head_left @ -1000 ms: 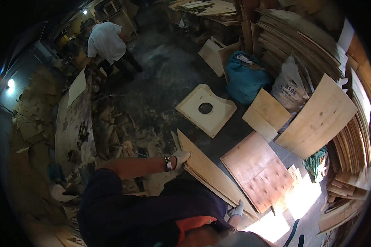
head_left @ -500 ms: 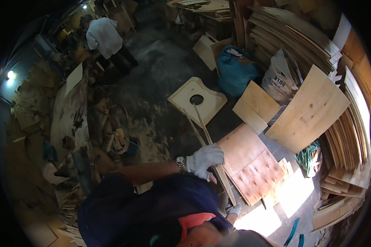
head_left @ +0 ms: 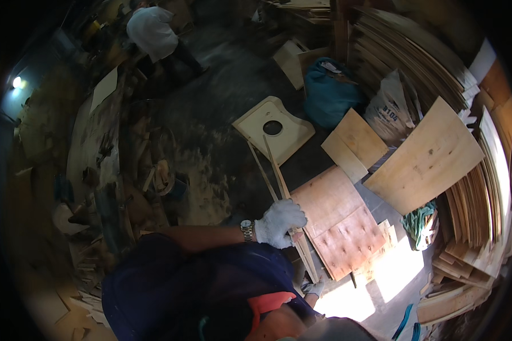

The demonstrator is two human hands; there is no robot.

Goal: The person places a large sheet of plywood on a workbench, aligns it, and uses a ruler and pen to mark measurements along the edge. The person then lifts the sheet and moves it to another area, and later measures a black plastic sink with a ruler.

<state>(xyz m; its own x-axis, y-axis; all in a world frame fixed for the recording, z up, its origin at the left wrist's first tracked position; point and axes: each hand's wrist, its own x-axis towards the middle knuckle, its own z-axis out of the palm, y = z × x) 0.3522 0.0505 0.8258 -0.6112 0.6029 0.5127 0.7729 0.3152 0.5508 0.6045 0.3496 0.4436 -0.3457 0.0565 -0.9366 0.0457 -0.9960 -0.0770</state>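
Observation:
My left hand (head_left: 280,223), in a pale work glove with a metal watch at the wrist, is closed around several long thin wooden strips (head_left: 277,172). Their far ends spread apart and reach over a pale board with a round hole (head_left: 293,133), which lies on the dark floor. Down at the near ends of the strips is my right hand (head_left: 313,287), also gloved. It appears closed on them, though its fingers are only partly visible. Just right of the strips lie reddish plywood sheets (head_left: 347,227).
Plywood panels (head_left: 429,159) lean at the right before tall sheet stacks (head_left: 415,51). A blue sack (head_left: 330,94) and a white sack (head_left: 389,111) stand beyond. Wood scraps (head_left: 156,176) lie left. At the back left, a person in a light shirt (head_left: 153,34) bends over.
The strips and both my hands have shifted slightly left in view, and my left hand has turned a little. At the back, the person sits higher in the picture. My view has moved too.

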